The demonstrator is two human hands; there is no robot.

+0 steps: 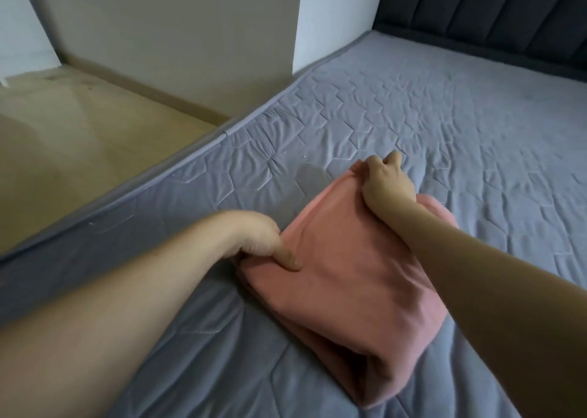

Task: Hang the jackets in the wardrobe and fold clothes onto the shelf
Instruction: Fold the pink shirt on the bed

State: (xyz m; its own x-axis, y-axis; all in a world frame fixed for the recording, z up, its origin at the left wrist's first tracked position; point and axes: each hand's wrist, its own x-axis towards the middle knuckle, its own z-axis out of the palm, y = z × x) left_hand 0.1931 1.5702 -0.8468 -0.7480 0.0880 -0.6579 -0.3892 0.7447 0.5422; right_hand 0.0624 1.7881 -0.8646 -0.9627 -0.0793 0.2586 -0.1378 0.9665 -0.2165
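Both arms reach forward, left hand [257, 238] and right hand [386, 179] clenched.

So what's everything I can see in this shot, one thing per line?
folded garment: one, salmon pink, lying on the mattress near its left edge, folded into a thick rectangle
mattress: one, grey-blue quilted cover, fills the right and lower part of the view
headboard: one, dark grey padded panels, top right at the far end of the mattress
floor: one, light wood colour, left of the mattress
wall: beige, with a white section beside it, behind the floor
left hand: one, grip closed on the garment's near left edge
right hand: one, grip closed on the garment's far corner
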